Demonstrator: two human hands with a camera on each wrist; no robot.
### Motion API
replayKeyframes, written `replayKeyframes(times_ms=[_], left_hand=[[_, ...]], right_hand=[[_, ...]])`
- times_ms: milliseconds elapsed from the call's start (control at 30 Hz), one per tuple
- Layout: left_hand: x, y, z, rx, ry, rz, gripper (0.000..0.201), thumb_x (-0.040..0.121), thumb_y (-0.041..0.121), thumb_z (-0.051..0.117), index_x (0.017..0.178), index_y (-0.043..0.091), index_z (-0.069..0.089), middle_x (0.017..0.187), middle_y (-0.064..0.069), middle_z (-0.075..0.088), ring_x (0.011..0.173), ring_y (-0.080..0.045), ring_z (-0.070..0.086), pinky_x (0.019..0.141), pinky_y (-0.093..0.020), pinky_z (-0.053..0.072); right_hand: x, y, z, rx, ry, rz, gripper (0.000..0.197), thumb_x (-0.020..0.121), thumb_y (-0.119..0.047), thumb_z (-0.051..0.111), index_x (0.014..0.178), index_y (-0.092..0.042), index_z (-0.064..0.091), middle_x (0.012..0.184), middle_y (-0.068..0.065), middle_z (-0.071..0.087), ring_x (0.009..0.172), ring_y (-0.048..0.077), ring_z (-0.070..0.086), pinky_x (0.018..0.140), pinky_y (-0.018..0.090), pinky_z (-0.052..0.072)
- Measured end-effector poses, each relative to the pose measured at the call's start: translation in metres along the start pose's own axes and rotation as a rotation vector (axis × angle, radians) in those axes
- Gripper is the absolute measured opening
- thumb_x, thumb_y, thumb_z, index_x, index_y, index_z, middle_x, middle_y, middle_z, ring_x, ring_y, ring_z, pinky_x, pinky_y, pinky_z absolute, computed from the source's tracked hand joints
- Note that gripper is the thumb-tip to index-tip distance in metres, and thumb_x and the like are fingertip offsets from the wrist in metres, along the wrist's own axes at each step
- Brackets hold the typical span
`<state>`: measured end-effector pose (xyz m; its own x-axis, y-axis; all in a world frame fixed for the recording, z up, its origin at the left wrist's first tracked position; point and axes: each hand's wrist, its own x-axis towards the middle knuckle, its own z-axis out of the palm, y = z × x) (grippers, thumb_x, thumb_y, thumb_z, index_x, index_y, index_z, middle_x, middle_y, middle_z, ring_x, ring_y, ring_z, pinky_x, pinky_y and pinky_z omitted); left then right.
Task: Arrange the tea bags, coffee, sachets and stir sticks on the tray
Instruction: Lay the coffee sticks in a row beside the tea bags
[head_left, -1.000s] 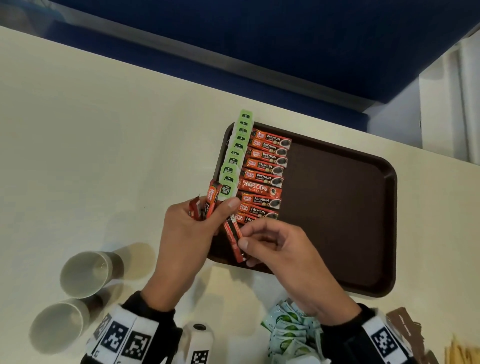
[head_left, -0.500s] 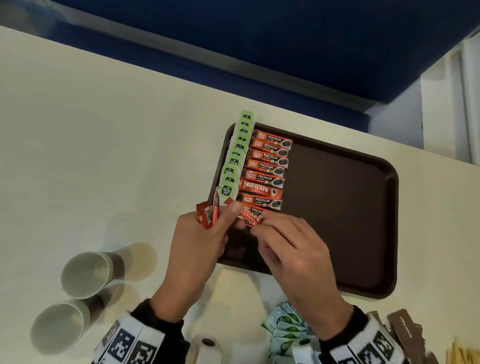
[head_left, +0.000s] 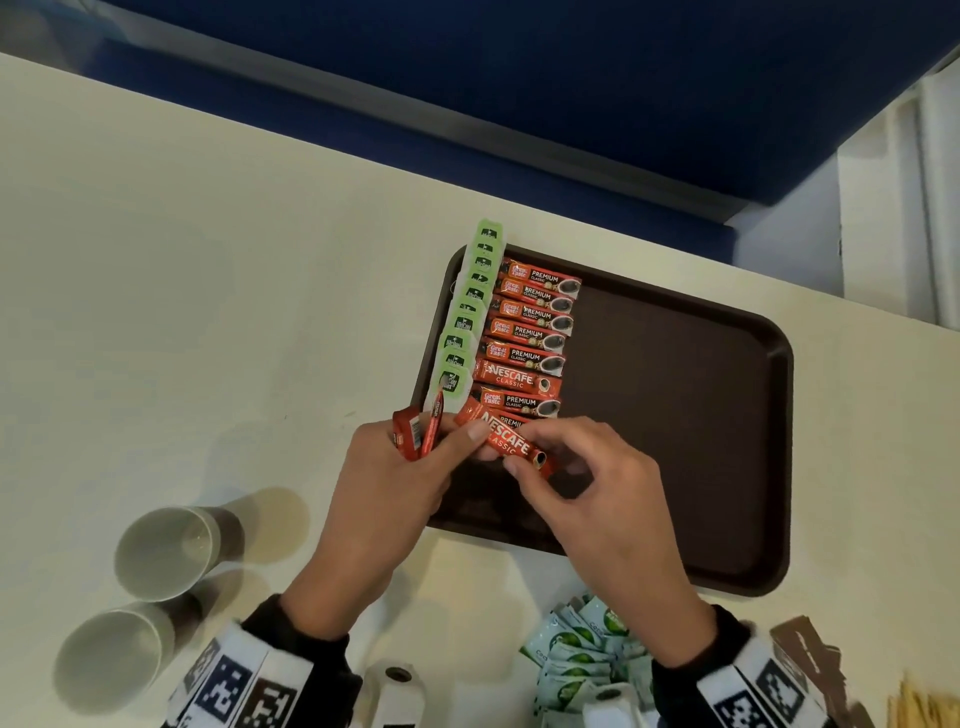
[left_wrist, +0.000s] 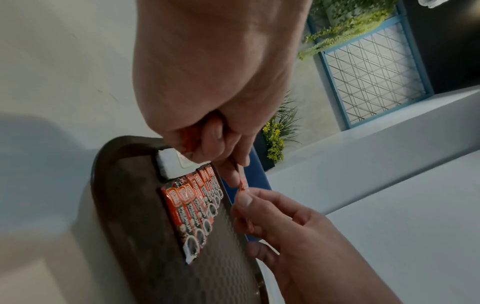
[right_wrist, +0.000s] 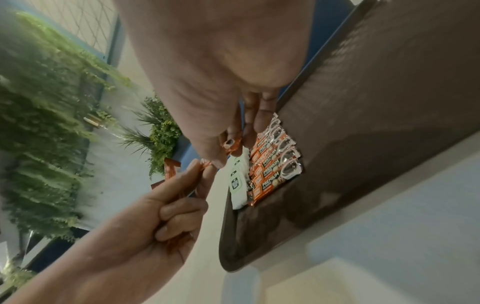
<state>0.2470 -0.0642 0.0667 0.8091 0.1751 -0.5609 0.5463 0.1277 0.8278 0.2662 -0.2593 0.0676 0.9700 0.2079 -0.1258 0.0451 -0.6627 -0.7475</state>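
Observation:
A brown tray (head_left: 675, 415) lies on the pale table. Along its left side runs a column of green tea bags (head_left: 467, 312), and beside it a row of red coffee sachets (head_left: 530, 332). My right hand (head_left: 587, 483) pinches a red Nescafe sachet (head_left: 511, 441) at the near end of that row. My left hand (head_left: 395, 483) grips a small bundle of red sachets (head_left: 415, 431) at the tray's left rim, its thumb touching the Nescafe sachet. The right wrist view shows the coffee row (right_wrist: 272, 170) and a tea bag (right_wrist: 236, 181) just under my right fingers.
Two paper cups (head_left: 166, 551) (head_left: 109, 660) stand at the near left. A pile of pale green sachets (head_left: 582, 654), brown sachets (head_left: 805, 654) and stir sticks (head_left: 924, 706) lie near the front edge. The tray's right half (head_left: 701, 493) is bare.
My right hand has carried the Nescafe sachet from the tray's near left corner up to the end of the coffee row and turned it to lie across. My left hand shifted slightly right.

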Motion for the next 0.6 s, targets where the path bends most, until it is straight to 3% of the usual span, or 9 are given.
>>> replayKeyframes(times_ms=[67,233,367,467,600], left_hand=[[0.0,-0.001,-0.004,0.022,0.055,0.013,0.023,0.096,0.04,0.076,0.084,0.023,0.087,0.066,-0.001,0.075,0.046,-0.007,0.043,0.051,-0.02,0.039],[0.007,-0.004,-0.023,-0.006,0.199,0.014,0.023,0.095,0.042,0.075,0.084,0.026,0.087,0.085,-0.028,0.073,0.049,-0.01,0.041,0.058,-0.031,0.036],[0.01,-0.005,-0.027,0.024,0.191,0.031,0.026,0.096,0.041,0.075,0.086,0.021,0.087,0.09,-0.029,0.074,0.047,-0.005,0.043,0.056,-0.027,0.037],[0.01,-0.005,-0.025,0.033,0.18,0.034,0.027,0.096,0.04,0.076,0.083,0.019,0.086,0.078,-0.03,0.068,0.045,-0.006,0.041,0.052,-0.021,0.037],[0.008,-0.007,-0.023,0.015,0.165,0.008,0.028,0.096,0.04,0.077,0.081,0.018,0.086,0.062,-0.014,0.059,0.045,-0.007,0.042,0.055,-0.024,0.038]], right_hand=[[-0.001,0.009,0.002,-0.062,-0.033,0.017,0.026,0.089,-0.034,0.083,0.114,-0.031,0.076,0.107,-0.022,0.07,0.105,0.004,0.062,0.085,0.016,0.049],[-0.015,0.033,0.016,-0.362,-0.051,-0.059,0.029,0.085,-0.038,0.084,0.112,-0.03,0.076,0.11,-0.015,0.063,0.104,0.01,0.052,0.086,0.035,0.05],[-0.017,0.039,0.032,-0.491,-0.032,-0.128,0.033,0.084,-0.035,0.087,0.115,-0.026,0.077,0.111,-0.008,0.065,0.104,0.019,0.055,0.082,0.038,0.05],[-0.015,0.038,0.036,-0.499,-0.005,-0.127,0.04,0.086,-0.036,0.084,0.123,-0.024,0.074,0.116,-0.006,0.065,0.106,0.02,0.054,0.084,0.038,0.051],[-0.014,0.038,0.037,-0.52,0.003,-0.169,0.03,0.089,-0.036,0.082,0.115,-0.024,0.076,0.112,-0.006,0.066,0.104,0.02,0.053,0.081,0.037,0.048]])
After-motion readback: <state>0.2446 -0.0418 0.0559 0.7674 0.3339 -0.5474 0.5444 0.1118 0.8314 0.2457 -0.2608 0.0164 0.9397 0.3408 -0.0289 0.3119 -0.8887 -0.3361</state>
